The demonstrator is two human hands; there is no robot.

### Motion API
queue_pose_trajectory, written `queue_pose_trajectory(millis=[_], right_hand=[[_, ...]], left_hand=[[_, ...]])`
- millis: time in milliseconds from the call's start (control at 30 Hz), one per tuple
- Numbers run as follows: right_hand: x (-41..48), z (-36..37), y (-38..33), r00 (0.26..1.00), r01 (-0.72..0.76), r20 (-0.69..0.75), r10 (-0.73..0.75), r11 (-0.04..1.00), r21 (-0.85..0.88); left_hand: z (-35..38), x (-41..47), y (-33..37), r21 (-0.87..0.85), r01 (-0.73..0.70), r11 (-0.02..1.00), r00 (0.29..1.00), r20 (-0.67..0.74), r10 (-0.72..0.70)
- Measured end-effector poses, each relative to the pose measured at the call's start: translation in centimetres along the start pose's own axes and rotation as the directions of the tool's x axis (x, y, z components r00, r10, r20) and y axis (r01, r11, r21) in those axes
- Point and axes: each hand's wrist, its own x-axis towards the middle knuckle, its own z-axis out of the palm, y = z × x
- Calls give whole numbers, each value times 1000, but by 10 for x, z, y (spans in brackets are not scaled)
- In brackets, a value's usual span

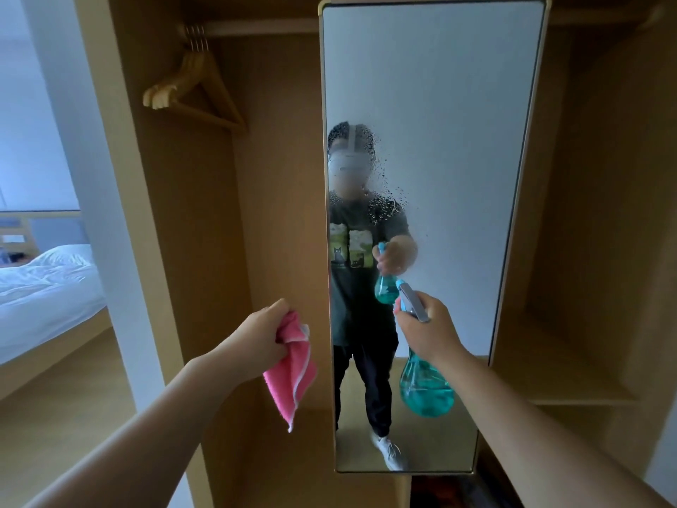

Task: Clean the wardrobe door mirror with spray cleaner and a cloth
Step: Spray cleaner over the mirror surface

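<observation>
Tall rectangular gold-framed mirror [439,86] on the wooden wardrobe door, centre, with a patch of spray droplets [383,192] at mid-height left. Near right, the right hand [428,330] grips a translucent teal spray bottle [426,392], fingers [406,320] curled round its neck. Near left, the left hand [262,331] clutches a pink cloth [293,368]. Wooden hangers [194,86] hang far left; a white bed [44,284] lies beyond.

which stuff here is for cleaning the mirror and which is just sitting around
For the job: mirror, already spotted with droplets; spray bottle, gripped by the right hand; pink cloth, held in the left hand.

Just there: wooden hangers on the rail; bed; wardrobe shelf.
</observation>
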Motion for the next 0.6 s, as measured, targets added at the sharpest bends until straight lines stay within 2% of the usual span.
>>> queue_pose_trajectory(millis=[100, 233, 433, 600], right_hand=[[-1, 4, -1, 1000, 7, 0, -7, 1000, 4], [-3, 4, -2, 1000, -8, 5, 8, 1000, 19], [-13, 4, 1, 999, -10, 53, 10, 1000, 12], [-25, 8, 12, 996, -21, 89, 20, 1000, 9]], left_hand=[[-2, 0, -1, 12, -44, 999, 998, 41, 43], [-3, -2, 0, -62, -71, 996, 989, 124, 79], [6, 1, 4, 15, -111, 994, 992, -58, 112], [16, -6, 4, 24, -147, 989, 987, -65, 148]])
